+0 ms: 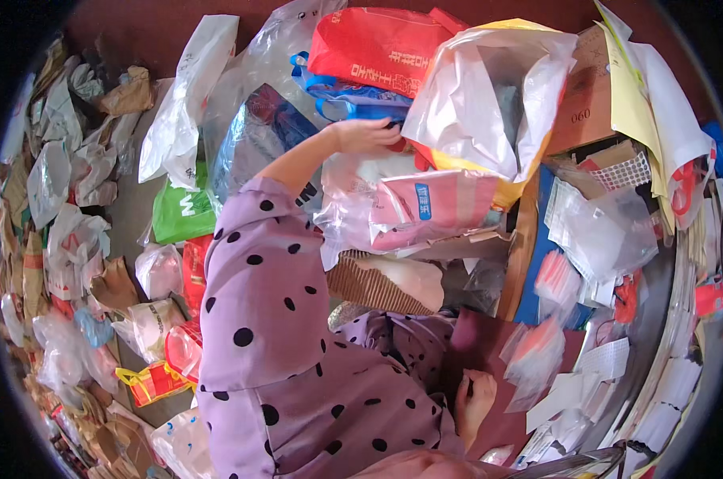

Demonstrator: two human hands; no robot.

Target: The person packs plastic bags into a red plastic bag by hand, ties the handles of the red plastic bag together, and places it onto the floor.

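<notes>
My left hand [368,136] reaches across the pile, its fingers stretched toward the rim of a large yellow-edged bag with a white lining [457,104]. The bag's mouth gapes. Beside those fingers lie a blue bag [357,102] and a red bag with pale print [369,48]. Below them are a pink package [441,206] and crumpled clear plastic [349,191]. Low on the right, my right hand [475,403] is curled beside a maroon surface [489,343]. A dark spot shows between its fingers; whether it is an object or a shadow is unclear.
Crumpled bags and brown paper [74,255] heap along the left. A green bag [182,209] and a piece of corrugated cardboard [373,283] lie nearer me. Clear packets [537,351], loose paper and a brown carton [581,104] crowd the right.
</notes>
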